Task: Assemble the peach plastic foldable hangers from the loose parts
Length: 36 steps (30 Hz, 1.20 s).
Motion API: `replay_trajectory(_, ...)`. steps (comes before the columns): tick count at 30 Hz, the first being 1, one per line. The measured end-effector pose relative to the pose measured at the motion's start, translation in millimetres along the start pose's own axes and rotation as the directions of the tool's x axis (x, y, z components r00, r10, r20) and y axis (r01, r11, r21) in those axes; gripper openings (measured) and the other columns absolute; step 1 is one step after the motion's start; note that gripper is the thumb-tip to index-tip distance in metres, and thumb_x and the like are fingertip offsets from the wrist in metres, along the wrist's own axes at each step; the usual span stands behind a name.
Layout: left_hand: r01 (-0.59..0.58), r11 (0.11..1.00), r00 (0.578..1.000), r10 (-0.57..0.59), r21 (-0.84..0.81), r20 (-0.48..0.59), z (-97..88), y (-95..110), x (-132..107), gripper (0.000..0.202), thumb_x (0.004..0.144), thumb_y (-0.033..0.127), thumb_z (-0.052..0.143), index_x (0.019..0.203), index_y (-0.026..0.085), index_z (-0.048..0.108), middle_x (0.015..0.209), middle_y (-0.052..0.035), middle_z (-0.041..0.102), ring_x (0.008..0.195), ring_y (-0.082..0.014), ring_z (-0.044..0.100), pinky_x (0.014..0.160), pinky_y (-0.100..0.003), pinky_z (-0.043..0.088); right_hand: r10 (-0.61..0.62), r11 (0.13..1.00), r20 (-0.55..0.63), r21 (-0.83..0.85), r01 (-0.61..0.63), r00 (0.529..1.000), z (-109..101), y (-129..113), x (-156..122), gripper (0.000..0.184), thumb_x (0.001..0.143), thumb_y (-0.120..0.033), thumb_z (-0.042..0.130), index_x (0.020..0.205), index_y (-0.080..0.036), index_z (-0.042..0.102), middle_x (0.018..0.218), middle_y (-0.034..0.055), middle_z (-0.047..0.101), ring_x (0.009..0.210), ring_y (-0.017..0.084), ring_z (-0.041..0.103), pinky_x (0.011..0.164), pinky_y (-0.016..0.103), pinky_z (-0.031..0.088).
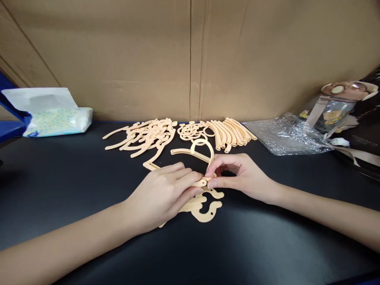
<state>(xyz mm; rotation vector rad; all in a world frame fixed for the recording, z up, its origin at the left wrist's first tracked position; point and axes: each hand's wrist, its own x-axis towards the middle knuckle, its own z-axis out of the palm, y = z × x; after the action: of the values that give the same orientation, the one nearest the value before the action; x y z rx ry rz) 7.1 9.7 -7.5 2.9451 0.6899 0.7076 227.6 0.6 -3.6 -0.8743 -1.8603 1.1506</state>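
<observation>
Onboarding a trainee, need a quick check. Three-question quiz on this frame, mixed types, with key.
1. True or false: the tissue pack and the bottle sit at opposite sides of the picture.
2. Short answer: what lies just to the right of the row of curved pieces?
3. Fill in the blank: the ____ hand has its fingertips at the lower end of the hook that rises between the hands.

Key
1. True: pack on the left, bottle on the right.
2. Crinkled clear plastic.
3. Right hand. The left hand holds the pale piece with a hole near its tip.
</observation>
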Motion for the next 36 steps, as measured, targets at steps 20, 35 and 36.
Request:
replay_trajectory(20,-0.048,0.997,0.999,0.048,0.063,0.004,-1.6,2.1,3.6,0.024,0.099,0.025,0.042,0.087,0.017,0.061,0.076,-0.0005,0.063,0.068,-0.0143,0.05,0.062,-0.025,0.039,0.034,0.996,0.027,0.079,-0.036,0.999,-1.2,3.0,0.6,0.017,0.072,-0.027,0.079,0.079,-0.016,0.068,0.072,-0.0029,0.064,0.062,0.007,0.055,0.059,0.022,0.047)
replay_trajectory(35,-0.028,0.998,0.999,0.026,0.063,0.021,0.7,1.5,1.5,0.018,0.098,0.025,0.045,0.089,0.017,0.059,0.079,0.0007,0.064,0.068,-0.0136,0.051,0.063,-0.025,0.039,0.056,0.977,-0.053,0.211,-0.044,0.997,-2.8,8.9,2.3,0.019,0.072,-0.024,0.08,0.091,-0.025,0.077,0.084,-0.0015,0.074,0.077,0.01,0.067,0.072,0.023,0.054)
replay_trajectory(36,-0.027,0.997,0.999,0.025,0.066,0.021,1.0,1.5,1.5,0.018,0.098,0.025,0.045,0.088,0.017,0.058,0.079,0.0008,0.064,0.068,-0.0137,0.051,0.063,-0.025,0.039,0.049,0.98,-0.054,0.197,-0.038,0.997,-3.0,9.1,2.4,0.019,0.072,-0.024,0.08,0.091,-0.026,0.077,0.085,-0.0018,0.075,0.077,0.009,0.067,0.071,0.022,0.053)
